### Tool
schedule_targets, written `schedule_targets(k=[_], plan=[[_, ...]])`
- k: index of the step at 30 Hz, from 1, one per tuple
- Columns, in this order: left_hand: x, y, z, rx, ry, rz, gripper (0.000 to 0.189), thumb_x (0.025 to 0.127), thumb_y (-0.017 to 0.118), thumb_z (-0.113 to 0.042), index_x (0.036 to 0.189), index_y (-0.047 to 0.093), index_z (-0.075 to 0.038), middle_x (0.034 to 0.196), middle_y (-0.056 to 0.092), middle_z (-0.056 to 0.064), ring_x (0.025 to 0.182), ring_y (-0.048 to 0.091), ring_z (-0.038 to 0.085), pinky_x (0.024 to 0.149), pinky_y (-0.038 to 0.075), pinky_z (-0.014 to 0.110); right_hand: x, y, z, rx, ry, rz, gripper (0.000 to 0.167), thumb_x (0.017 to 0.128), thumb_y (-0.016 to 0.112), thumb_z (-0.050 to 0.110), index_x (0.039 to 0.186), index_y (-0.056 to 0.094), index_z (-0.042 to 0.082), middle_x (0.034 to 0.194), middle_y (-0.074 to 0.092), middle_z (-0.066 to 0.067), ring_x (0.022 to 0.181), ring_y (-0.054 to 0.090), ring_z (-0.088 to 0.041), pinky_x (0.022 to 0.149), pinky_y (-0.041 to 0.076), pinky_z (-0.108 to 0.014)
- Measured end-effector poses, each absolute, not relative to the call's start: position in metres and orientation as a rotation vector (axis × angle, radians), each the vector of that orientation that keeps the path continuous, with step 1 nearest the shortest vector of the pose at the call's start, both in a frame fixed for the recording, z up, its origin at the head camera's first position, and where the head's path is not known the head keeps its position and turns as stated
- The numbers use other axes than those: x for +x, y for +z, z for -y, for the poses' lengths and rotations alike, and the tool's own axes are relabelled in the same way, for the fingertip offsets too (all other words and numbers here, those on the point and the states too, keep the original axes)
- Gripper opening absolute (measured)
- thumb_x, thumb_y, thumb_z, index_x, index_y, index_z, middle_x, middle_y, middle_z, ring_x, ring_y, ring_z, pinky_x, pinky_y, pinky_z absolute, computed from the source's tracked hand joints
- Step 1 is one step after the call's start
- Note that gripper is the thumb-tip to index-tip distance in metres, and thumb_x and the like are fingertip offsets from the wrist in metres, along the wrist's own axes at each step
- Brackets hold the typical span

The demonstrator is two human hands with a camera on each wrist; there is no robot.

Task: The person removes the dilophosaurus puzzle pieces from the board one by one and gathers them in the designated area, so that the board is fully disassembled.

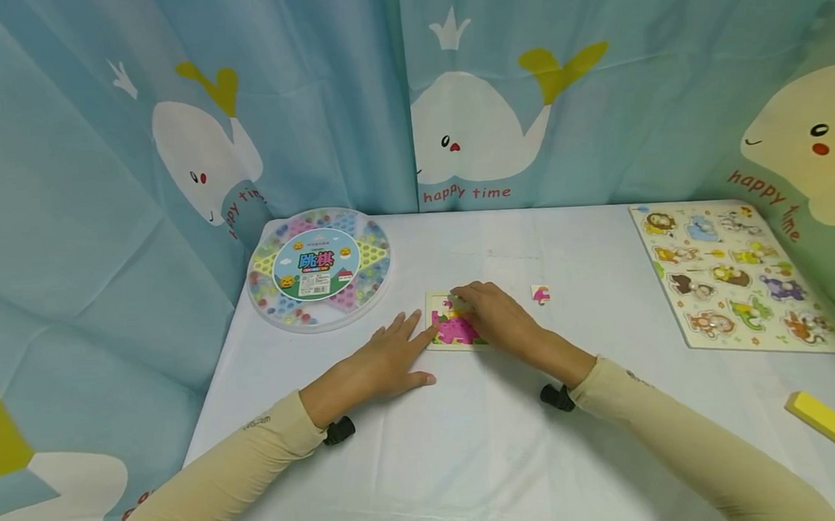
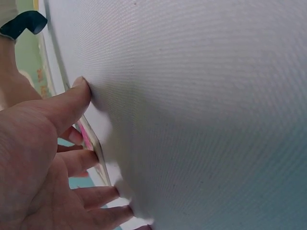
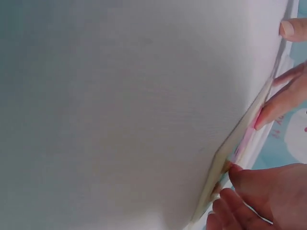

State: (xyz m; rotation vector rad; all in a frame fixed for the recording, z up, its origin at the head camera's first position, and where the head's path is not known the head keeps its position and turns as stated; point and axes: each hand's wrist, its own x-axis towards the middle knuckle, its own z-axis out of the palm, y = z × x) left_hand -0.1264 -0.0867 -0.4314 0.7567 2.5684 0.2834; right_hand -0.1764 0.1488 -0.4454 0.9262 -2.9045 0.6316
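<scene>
A small square jigsaw puzzle with a pale frame and a bright pink picture [image 1: 455,331] lies flat near the middle of the white-covered desk [image 1: 442,464], between the person's two hands. The left hand [image 1: 393,358] is released: its fingers are spread and fairly straight, with the index fingertip reaching over the puzzle's left edge onto the pink area and the thumb held apart below it. The right hand [image 1: 500,317] covers the puzzle's right part, its fingers bent down to the surface and the thumb touching there; whether it is grasping a piece cannot be told (the hand hides that portion from above, and the right wrist view shows it only at a steep angle).

Just to the right of that hand, a loose white jigsaw piece with a pink patch [image 1: 541,294] lies apart from the frame. Both arms wear beige sleeves [image 1: 223,479], with a small black device [image 1: 339,431] at each wrist.

Toward the desk's far left corner sits a round clear-rimmed board game box with coloured marbles and a blue label [image 1: 316,266]. At the far right lies a cream rectangular board with colourful animal pictures [image 1: 740,275], and nearer the person is a yellow oblong block [image 1: 822,417]. Behind everything hangs a light blue curtain printed with whales (and the words "happy time") [image 1: 351,75].
</scene>
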Motion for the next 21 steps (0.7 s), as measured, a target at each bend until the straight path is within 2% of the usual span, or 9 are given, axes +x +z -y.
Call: schedule_targets(k=[8,15,21], plan=[[-0.1261,-0.4321,0.0880,0.771,0.286,-2.563,0.084,0.103,0.062,-0.055,0.170,0.024,-0.021,0.176,0.012,0.018,0.162,0.012,0.043,0.126,0.023,0.062,-0.1825,-0.4422,-0.1473,0.947,0.674,2.964,0.039,0.097,0.068,-0.006,0.136,0.064,-0.001,0.126,0.066,-0.022,0.111,0.062,-0.040,0.095,0.056,-0.052],[-0.1252,-0.4303,0.0880,0.760,0.278,-2.570,0.085,0.102,0.063,-0.055,0.170,0.025,-0.021,0.177,0.012,0.018,0.162,0.013,0.042,0.127,0.024,0.061,-0.1843,-0.4402,-0.1468,0.944,0.696,3.008,0.042,0.098,0.069,-0.003,0.139,0.062,0.000,0.129,0.061,-0.022,0.111,0.057,-0.039,0.091,0.053,-0.053],[-0.1256,-0.4314,0.0884,0.763,0.271,-2.567,0.084,0.103,0.062,-0.055,0.170,0.023,-0.022,0.177,0.011,0.017,0.162,0.012,0.042,0.127,0.023,0.061,-0.1830,-0.4419,-0.1478,0.915,0.751,3.019,0.037,0.099,0.067,-0.003,0.135,0.063,0.000,0.128,0.058,-0.023,0.113,0.056,-0.041,0.093,0.051,-0.056]])
